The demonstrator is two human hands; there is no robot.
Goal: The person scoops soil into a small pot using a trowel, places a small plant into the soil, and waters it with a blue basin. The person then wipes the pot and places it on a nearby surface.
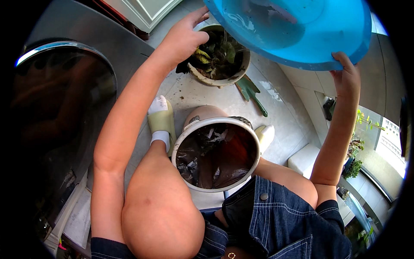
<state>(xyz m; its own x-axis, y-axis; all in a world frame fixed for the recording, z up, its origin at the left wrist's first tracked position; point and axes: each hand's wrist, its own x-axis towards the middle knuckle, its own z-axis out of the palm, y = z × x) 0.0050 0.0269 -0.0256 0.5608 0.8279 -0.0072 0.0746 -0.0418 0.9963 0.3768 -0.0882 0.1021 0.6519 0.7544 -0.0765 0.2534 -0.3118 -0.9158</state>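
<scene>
A blue plastic basin with some water in it is at the top of the view, above the floor. My right hand grips its near right rim, fingers over the edge. At the left rim are the fingers of my left hand, partly hidden there; the thumb stands apart from the rim. Beneath that hand a round pot holds soil and wilted leaves. Between my legs stands a pale bin lined with a dark plastic bag.
A green hand trowel lies on the tiled floor beside the pot, with crumbs of soil nearby. A dark front-loading washing machine stands close on the left. On the right are a white block and potted plants by a window.
</scene>
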